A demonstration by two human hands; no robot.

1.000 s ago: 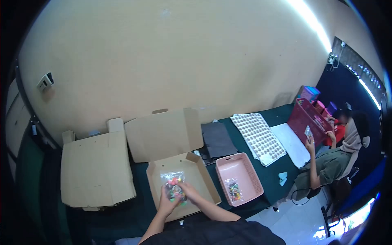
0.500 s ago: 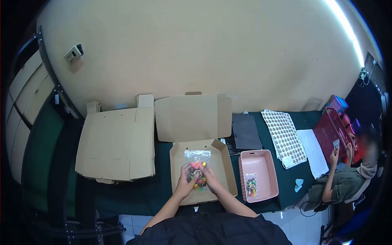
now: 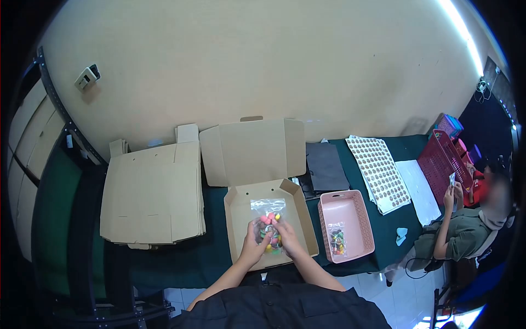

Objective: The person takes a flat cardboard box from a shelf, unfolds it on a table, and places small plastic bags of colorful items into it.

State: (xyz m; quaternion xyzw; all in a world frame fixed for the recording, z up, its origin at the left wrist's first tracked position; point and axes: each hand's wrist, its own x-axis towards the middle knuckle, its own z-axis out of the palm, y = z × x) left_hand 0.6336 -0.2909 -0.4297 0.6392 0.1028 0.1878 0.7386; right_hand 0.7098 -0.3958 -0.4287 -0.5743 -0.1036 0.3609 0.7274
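An open cardboard box (image 3: 239, 215) lies in front of me with its lid folded back. Inside it rests a clear plastic bag of small colourful pieces (image 3: 268, 218). My left hand (image 3: 253, 244) and my right hand (image 3: 287, 239) both press on the bag's near end, fingers around the coloured pieces. To the right stands a pink basket (image 3: 356, 208) holding one more small bag of colourful pieces (image 3: 337, 240).
A stack of flat cardboard (image 3: 152, 192) lies to the left. Dark bags (image 3: 325, 166), a patterned sheet (image 3: 379, 171) and white paper (image 3: 418, 189) cover the green table (image 3: 181, 263) further right. Another person (image 3: 466, 230) sits at the right end beside a red basket (image 3: 441, 164).
The camera view has swung left and then steadied. My two hands stay on the bag in the box, shifting slightly over its coloured pieces.
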